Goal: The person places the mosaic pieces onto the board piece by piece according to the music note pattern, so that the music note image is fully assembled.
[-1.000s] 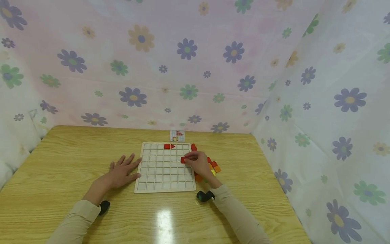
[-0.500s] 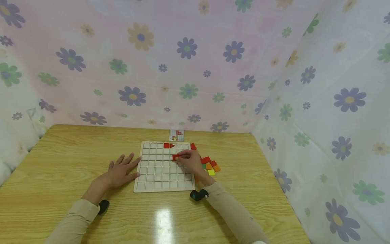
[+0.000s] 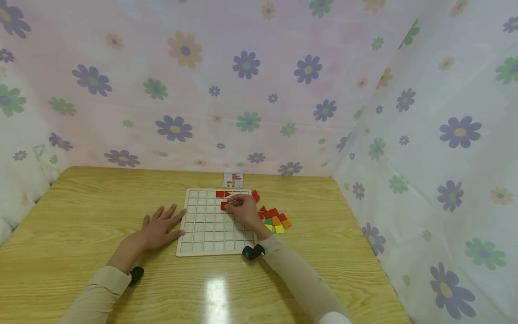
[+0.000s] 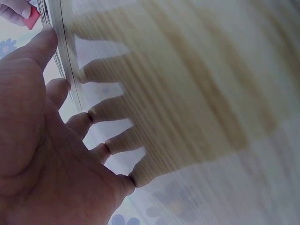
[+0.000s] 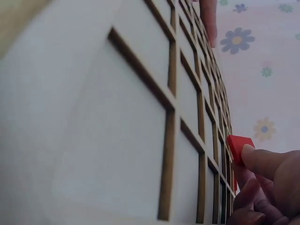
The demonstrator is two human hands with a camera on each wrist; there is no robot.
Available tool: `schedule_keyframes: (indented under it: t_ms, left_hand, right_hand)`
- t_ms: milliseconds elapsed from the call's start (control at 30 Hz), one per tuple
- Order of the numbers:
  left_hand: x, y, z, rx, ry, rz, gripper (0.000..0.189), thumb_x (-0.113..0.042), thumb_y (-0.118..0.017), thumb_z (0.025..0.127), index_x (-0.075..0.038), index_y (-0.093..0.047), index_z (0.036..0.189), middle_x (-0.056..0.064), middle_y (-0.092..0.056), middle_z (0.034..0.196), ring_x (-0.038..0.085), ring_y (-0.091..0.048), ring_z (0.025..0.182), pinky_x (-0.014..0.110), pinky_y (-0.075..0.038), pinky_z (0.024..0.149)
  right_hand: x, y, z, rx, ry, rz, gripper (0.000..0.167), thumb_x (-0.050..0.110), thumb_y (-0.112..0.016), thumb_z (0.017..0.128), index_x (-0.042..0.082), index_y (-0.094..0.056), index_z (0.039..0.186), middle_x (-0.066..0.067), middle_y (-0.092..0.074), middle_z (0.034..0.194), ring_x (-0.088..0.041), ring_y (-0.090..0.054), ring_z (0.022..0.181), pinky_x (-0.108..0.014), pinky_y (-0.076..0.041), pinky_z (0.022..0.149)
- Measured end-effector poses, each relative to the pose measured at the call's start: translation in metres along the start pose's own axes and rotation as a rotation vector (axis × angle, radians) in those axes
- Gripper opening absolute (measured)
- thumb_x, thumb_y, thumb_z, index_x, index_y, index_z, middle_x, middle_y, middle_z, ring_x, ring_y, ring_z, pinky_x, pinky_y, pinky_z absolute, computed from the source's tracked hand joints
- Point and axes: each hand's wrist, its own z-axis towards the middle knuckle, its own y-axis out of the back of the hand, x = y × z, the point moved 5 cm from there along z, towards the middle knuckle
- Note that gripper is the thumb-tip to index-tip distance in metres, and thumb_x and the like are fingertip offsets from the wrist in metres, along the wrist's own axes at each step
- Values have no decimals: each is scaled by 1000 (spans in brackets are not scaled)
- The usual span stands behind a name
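A wooden grid board lies on the table, divided into square cells. In its far row sit a red square tile and, to the right of it, a red triangle tile. Between thumb and fingers my right hand pinches another red tile, over the board just below those two. My left hand lies with fingers spread at the board's left side; its thumb and index fingertip touch the frame. In the left wrist view, the left palm shows above the glossy table.
Right of the board lies a loose pile of red, orange, green and yellow tiles. One red tile touches the board's far right corner. A small printed card with a coloured pattern lies behind the board. Flowered cloth surrounds the table.
My right hand has carried the red tile leftward and slightly away from me across the board, uncovering more of the tile pile. The left hand stays in place.
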Motion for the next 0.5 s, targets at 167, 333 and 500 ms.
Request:
schedule_keyframes:
  t_ms: [167,333,500]
  left_hand:
    - [1,-1,-1,3,6,-6,72,-48,-58,102,-10,-36,159,28,-19,165,61,-8,148,85,-6,105]
    - [2,-2,1,-3,3,-18,72,-48,-58,102,-10,-36,159,28,-19,165,61,-8,148,85,-6,105]
    - [2,-2,1,-7,4,-19,72,-48,-59,101,-10,-37,159,29,-19,165,62,-9,147,86,-6,104]
  right_hand:
    - [2,-4,8,-38,10,-116,12,5,-77,91,-4,-76,98,-18,-75,91,-27,-72,83,-29,-58,75]
    - [3,-8,14,-49,-15,-160,9,8,-77,91,1,-78,96,-13,-75,92,-20,-70,82,-30,-57,76]
    - [1,-9,18,-77,-37,-154,9,9,-77,91,2,-78,97,-13,-75,94,-22,-70,84,-31,-57,77]
